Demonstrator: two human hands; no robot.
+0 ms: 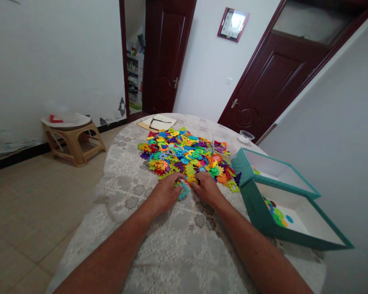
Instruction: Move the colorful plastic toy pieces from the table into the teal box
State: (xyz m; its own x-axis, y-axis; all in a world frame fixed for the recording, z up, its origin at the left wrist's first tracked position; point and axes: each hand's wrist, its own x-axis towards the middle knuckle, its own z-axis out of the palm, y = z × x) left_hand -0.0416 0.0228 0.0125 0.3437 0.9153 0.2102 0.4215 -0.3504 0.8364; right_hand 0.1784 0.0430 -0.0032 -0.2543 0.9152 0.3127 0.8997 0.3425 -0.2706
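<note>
A heap of colourful plastic interlocking pieces (185, 154) lies on the round table (178, 245), which wears a lace cloth. At the heap's near edge my left hand (164, 192) and my right hand (206, 188) meet. Both have their fingers curled around a small cluster of joined pieces (184, 190), light blue with some green. My left hand holds the cluster's left side. My right hand pinches its right side beside a yellow piece. Both forearms reach in from the bottom of the view.
Two teal boxes with white insides stand at the right: the far one (272, 171) and the near one (294, 216), which holds a few pieces. A notebook with a black cord (159, 122) and a clear cup (245, 136) lie at the far edge. A low stool (73, 136) stands left.
</note>
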